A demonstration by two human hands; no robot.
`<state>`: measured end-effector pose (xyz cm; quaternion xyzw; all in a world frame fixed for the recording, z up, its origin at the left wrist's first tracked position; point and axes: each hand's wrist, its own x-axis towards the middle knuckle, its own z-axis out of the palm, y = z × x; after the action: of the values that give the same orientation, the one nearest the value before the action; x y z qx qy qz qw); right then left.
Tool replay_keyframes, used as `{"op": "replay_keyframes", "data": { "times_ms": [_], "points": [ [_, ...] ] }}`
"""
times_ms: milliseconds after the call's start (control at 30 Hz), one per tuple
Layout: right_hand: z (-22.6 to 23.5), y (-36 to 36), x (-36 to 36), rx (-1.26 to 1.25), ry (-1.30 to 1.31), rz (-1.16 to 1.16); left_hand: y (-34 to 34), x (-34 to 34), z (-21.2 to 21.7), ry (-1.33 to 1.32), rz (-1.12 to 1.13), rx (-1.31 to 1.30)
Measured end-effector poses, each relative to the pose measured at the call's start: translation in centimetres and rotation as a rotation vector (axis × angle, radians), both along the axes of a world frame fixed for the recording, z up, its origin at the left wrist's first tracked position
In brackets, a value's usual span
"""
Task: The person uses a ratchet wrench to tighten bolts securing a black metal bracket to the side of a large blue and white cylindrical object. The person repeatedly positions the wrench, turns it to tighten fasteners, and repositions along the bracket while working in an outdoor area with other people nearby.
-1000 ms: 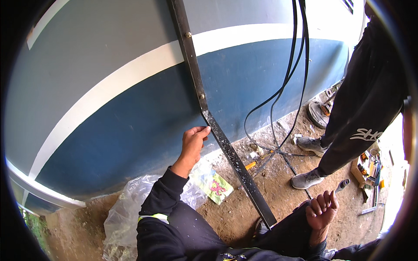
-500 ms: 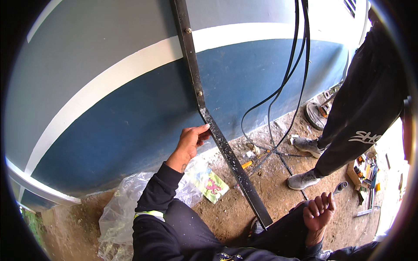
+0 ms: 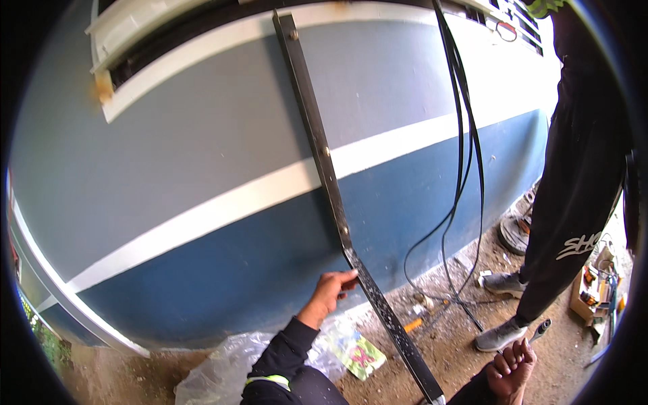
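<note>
A long black metal bar (image 3: 312, 125) leans against the wall, bent partway down, with bolts along its upper part. White specks cover its lower stretch. Just below the bend, my left hand (image 3: 331, 289) grips the bar's left edge between thumb and curled fingers. At the lower right, my right hand (image 3: 511, 370) is closed, its fingers curled toward me. A dark ratchet wrench (image 3: 540, 329) sticks out beyond those fingers and appears to be in that hand; most of its handle is hidden.
Black cables (image 3: 462, 135) hang down to the dirt floor. A person in dark trousers (image 3: 574, 182) stands at right, near a box of tools (image 3: 590, 293). Clear plastic sheeting (image 3: 219, 371) and a colourful packet (image 3: 361, 354) lie below my left arm. An orange-handled tool (image 3: 413, 325) lies by the bar.
My view has tilted upward, showing the bar's top end and a window ledge. My left hand keeps its place on the bar; my right hand stays closed with the wrench.
</note>
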<state>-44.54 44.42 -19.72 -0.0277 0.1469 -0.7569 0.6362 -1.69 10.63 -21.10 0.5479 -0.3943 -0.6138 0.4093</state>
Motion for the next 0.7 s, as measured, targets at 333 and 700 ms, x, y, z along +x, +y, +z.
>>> {"op": "replay_keyframes", "data": {
  "times_ms": [333, 700],
  "points": [
    [2.0, -0.6, 1.6, 0.091, 0.033, 0.064, -1.4, -3.1, 7.3, -1.296, 0.345, -0.927],
    [0.6, 1.1, 0.8, -0.013, 0.027, 0.07, -3.9, -1.7, 8.3, -1.275, 0.12, -1.015]
  ]
}}
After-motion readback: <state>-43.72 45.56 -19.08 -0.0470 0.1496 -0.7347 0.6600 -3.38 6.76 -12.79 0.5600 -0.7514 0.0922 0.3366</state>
